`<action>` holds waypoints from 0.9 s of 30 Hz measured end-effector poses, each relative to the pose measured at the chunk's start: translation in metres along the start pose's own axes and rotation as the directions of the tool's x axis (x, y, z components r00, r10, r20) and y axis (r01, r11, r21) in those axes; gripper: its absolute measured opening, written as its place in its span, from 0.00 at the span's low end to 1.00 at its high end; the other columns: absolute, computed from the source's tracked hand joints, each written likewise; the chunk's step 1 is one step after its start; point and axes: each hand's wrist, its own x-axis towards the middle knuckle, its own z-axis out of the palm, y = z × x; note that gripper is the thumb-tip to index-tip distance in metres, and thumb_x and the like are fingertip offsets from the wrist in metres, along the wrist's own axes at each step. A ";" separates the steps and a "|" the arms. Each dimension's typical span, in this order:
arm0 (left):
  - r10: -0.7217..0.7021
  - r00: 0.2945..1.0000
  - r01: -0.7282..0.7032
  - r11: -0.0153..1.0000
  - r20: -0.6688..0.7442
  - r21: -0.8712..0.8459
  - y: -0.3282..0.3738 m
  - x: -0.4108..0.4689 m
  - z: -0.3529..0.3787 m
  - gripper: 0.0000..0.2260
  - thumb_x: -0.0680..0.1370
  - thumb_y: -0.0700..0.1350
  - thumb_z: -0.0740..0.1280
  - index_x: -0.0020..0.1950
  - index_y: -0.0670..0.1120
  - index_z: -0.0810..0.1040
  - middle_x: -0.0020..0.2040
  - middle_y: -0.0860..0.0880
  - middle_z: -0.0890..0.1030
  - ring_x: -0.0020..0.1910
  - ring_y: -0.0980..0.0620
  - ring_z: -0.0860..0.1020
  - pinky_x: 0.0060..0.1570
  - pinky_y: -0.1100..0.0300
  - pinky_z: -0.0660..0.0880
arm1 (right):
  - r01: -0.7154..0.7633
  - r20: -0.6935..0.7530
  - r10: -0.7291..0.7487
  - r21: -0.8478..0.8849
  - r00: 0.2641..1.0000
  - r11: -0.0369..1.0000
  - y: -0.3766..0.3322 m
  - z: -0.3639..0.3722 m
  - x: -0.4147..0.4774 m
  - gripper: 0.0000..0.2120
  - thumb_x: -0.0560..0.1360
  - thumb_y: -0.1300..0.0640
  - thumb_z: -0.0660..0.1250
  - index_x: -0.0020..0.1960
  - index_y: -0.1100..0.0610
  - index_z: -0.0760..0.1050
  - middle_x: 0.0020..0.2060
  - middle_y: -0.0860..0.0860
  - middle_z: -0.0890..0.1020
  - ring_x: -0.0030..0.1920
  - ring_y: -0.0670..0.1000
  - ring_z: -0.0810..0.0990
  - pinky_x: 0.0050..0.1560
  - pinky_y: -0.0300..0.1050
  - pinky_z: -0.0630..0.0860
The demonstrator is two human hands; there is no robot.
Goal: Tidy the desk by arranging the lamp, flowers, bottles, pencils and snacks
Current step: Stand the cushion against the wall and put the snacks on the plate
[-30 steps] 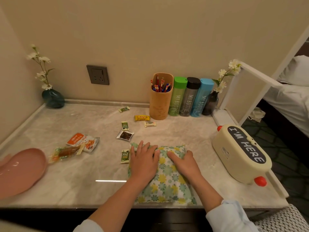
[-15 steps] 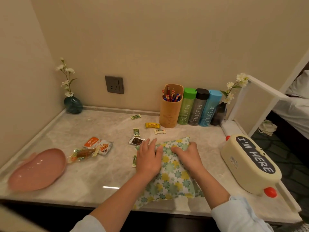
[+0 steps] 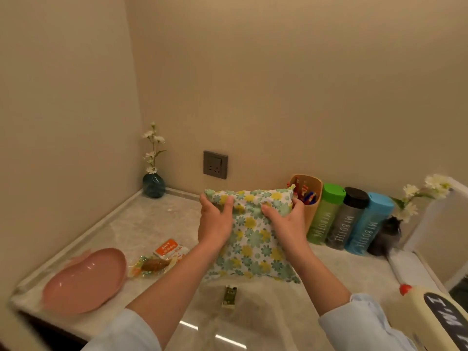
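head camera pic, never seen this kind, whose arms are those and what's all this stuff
No machine here: a camera on a person's head looks down at their own arms. The left hand and right hand grip the top of a flowered pillow, held upright over the desk. On the desk lie a pink plate, snack packets and a small green packet. By the back wall stand a pencil cup, three bottles and two vases. The lamp shows at lower right.
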 end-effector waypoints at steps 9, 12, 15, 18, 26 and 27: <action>0.066 0.974 -0.108 0.976 -0.217 -0.187 0.015 0.050 -0.022 0.23 0.81 0.51 0.59 0.73 0.45 0.61 0.66 0.47 0.72 0.63 0.47 0.73 0.57 0.56 0.69 | 0.054 0.140 -0.058 0.030 0.988 0.998 -0.002 0.037 0.045 0.24 0.69 0.54 0.76 0.60 0.47 0.68 0.51 0.42 0.78 0.51 0.43 0.79 0.44 0.41 0.76; 0.100 0.970 -0.147 0.968 -0.223 -0.206 0.023 0.066 -0.027 0.19 0.81 0.50 0.59 0.70 0.46 0.62 0.58 0.50 0.73 0.58 0.48 0.74 0.51 0.58 0.68 | 0.081 0.142 -0.084 0.026 0.986 0.996 -0.008 0.045 0.062 0.23 0.70 0.56 0.74 0.60 0.48 0.69 0.51 0.43 0.79 0.50 0.44 0.79 0.47 0.45 0.78; 0.126 0.965 -0.179 0.958 -0.230 -0.224 0.031 0.087 -0.026 0.18 0.82 0.49 0.58 0.70 0.46 0.62 0.54 0.54 0.71 0.51 0.54 0.72 0.47 0.62 0.67 | 0.115 0.144 -0.118 0.030 0.982 0.993 -0.016 0.055 0.081 0.19 0.72 0.59 0.72 0.59 0.48 0.70 0.51 0.44 0.79 0.49 0.44 0.80 0.43 0.41 0.78; 0.140 0.971 -0.187 0.951 -0.195 -0.247 0.037 0.109 -0.021 0.17 0.82 0.48 0.58 0.69 0.46 0.61 0.48 0.58 0.70 0.45 0.57 0.71 0.38 0.67 0.65 | 0.158 0.084 -0.158 0.008 0.984 0.987 -0.020 0.064 0.096 0.20 0.72 0.61 0.71 0.59 0.48 0.69 0.51 0.43 0.79 0.49 0.41 0.78 0.41 0.37 0.75; 0.184 0.981 -0.195 0.934 -0.066 -0.299 0.028 0.151 0.005 0.19 0.82 0.47 0.56 0.71 0.49 0.55 0.54 0.53 0.72 0.46 0.55 0.73 0.46 0.58 0.69 | 0.173 -0.047 -0.175 -0.046 0.983 0.984 -0.003 0.082 0.123 0.22 0.71 0.64 0.70 0.60 0.47 0.71 0.50 0.40 0.79 0.46 0.32 0.78 0.40 0.29 0.75; 0.180 0.981 -0.194 0.929 -0.074 -0.314 0.028 0.156 0.008 0.19 0.82 0.47 0.56 0.72 0.48 0.55 0.55 0.51 0.71 0.48 0.54 0.72 0.47 0.58 0.68 | 0.159 -0.048 -0.161 -0.036 0.986 0.987 0.001 0.085 0.126 0.22 0.71 0.64 0.71 0.60 0.47 0.71 0.50 0.40 0.79 0.46 0.32 0.78 0.39 0.29 0.76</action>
